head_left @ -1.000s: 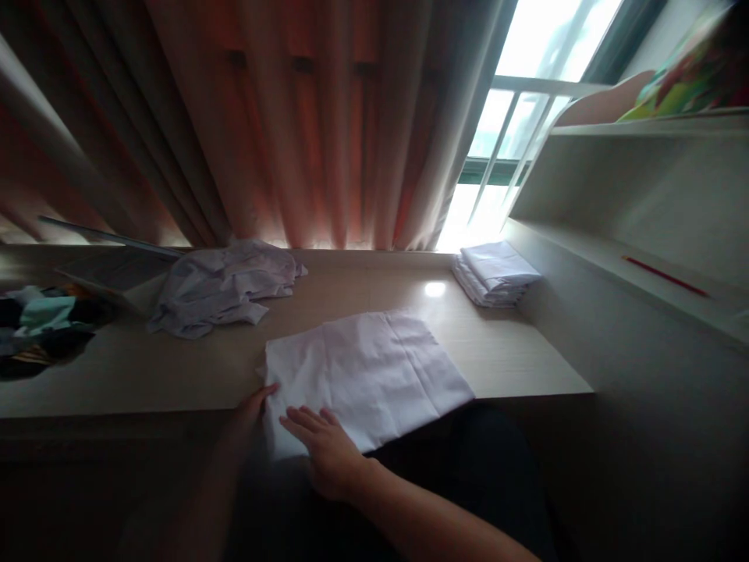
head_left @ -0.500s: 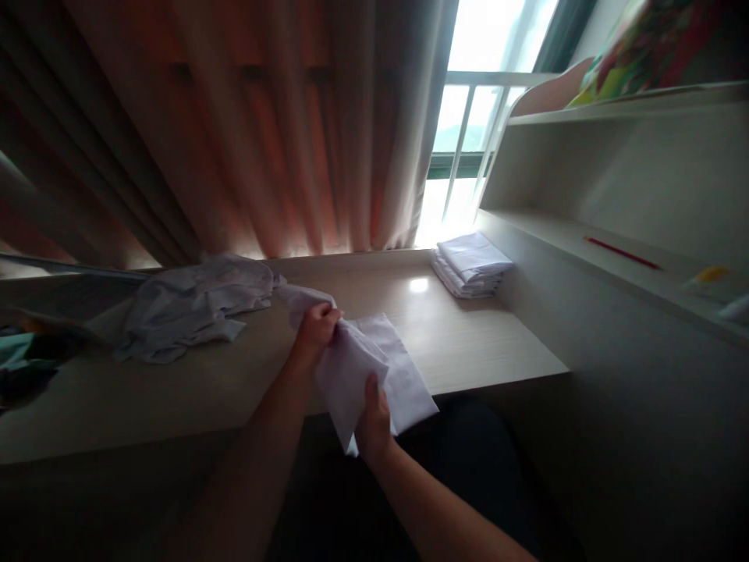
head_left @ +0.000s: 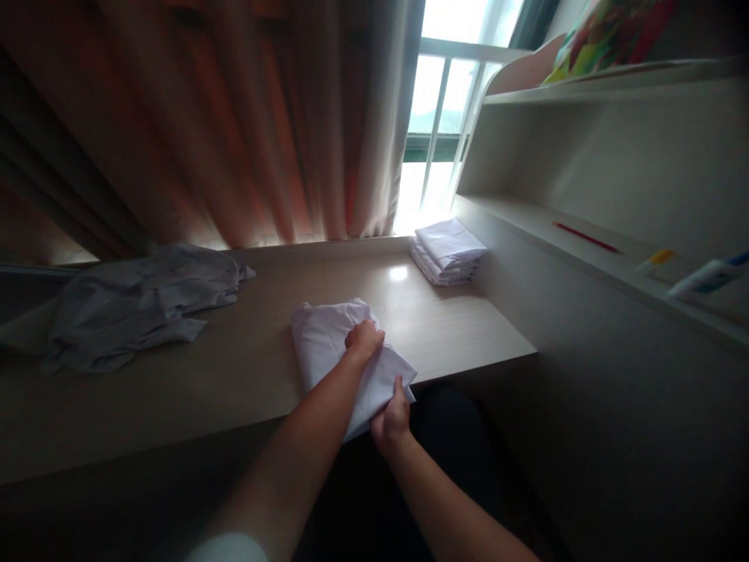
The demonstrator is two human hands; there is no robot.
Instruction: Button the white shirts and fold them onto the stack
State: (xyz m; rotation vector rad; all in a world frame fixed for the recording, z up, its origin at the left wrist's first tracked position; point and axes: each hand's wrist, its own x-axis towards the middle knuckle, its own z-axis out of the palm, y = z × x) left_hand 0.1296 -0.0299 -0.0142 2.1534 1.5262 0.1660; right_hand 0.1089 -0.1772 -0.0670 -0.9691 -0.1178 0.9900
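Observation:
A partly folded white cloth [head_left: 328, 343] lies on the desk, its near corner reaching past the front edge. My left hand [head_left: 363, 339] is closed on the upper layer near the cloth's right side. With its thumb on top and its fingers beneath, my right hand [head_left: 392, 417] grips the near right corner. To the back right stands a neat stack of folded white cloths [head_left: 449, 251]. A crumpled heap of white cloth [head_left: 140, 304] rests at the left of the desk.
The pale desk [head_left: 468, 336] meets a side panel and shelf unit [head_left: 585, 172] on the right. A red pencil [head_left: 587, 236] and a white tube [head_left: 708, 277] lie on the lower shelf. Behind the desk hang curtains [head_left: 246, 133] beside a barred window [head_left: 438, 101].
My left hand has swung its part of the cloth from the left over to the right, folding it across. The cloth now lies flatter on the desk. The view has shifted slightly right.

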